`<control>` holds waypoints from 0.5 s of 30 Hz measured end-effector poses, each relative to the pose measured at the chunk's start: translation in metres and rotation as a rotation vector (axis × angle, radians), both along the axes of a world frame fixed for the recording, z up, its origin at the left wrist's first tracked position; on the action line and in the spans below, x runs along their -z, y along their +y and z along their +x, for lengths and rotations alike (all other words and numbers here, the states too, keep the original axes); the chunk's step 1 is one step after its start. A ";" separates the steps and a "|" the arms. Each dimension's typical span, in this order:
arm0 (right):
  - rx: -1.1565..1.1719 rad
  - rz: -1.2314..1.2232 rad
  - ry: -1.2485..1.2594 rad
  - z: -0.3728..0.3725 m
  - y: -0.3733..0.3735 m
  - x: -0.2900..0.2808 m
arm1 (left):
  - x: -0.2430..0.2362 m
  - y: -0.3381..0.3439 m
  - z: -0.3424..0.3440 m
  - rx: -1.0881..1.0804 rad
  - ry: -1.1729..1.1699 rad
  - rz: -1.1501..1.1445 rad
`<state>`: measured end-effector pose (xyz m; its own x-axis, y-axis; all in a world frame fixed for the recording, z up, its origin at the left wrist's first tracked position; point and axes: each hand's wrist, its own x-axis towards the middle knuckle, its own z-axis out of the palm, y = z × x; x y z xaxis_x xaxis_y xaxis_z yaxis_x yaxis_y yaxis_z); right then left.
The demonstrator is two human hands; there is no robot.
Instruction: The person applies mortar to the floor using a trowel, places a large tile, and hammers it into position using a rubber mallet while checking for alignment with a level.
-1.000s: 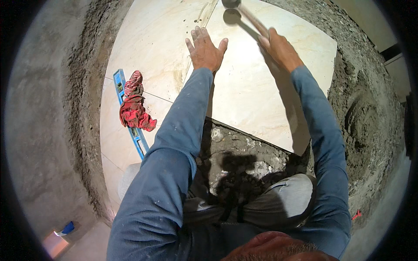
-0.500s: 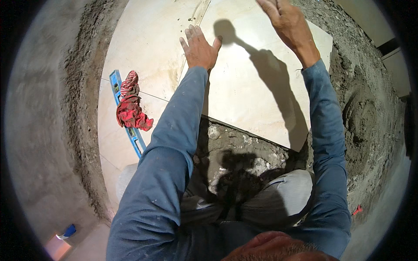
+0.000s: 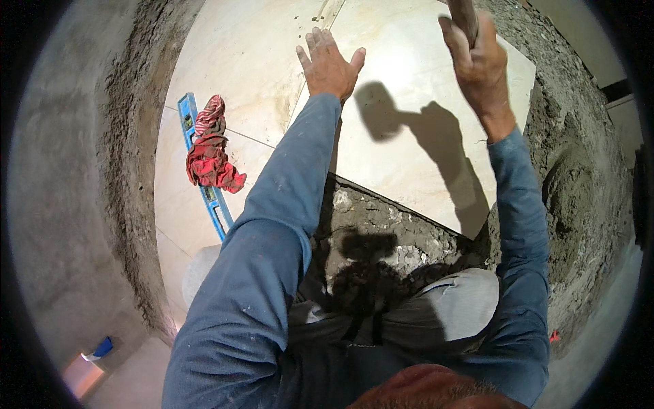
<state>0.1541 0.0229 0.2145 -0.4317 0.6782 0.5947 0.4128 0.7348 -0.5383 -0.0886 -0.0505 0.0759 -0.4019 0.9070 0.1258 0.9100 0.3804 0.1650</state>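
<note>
My left hand (image 3: 332, 67) lies flat with fingers spread near the joint between a large cream tile (image 3: 402, 167) and the neighbouring tile (image 3: 248, 75). Raised over the right part of the large tile, my right hand (image 3: 482, 78) is closed round the handle of a mallet (image 3: 463, 19). The mallet's head is cut off by the top of the picture, but its broad shadow falls on the tile. To the left, a blue spirit level (image 3: 216, 213) rests on the tiles with a crumpled red, dirty rag (image 3: 212, 163) over it.
Rough grey mortar (image 3: 402, 245) shows between the large tile's near edge and my knees. A heap of wet mortar (image 3: 569, 187) lies at the right. Along the left runs a strip of rubble (image 3: 126, 177). A blue-ended object (image 3: 102, 347) lies at the lower left.
My right hand has come lower and nearer in the picture, with the mallet's handle now visible. The mallet's shadow has shifted on the tile. My left hand appears slightly further right and up.
</note>
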 end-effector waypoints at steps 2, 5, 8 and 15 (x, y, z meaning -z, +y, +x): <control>0.031 -0.269 -0.088 0.023 -0.005 0.043 | -0.001 0.012 0.012 0.032 0.001 -0.015; 0.115 -0.297 -0.504 0.024 -0.004 0.071 | -0.001 0.012 0.012 0.050 -0.025 0.019; -0.032 -0.190 -0.222 0.030 0.012 -0.004 | 0.013 0.004 -0.003 0.057 0.082 0.100; 0.051 -0.634 0.198 0.108 -0.099 -0.025 | 0.037 -0.021 0.033 0.099 0.110 0.249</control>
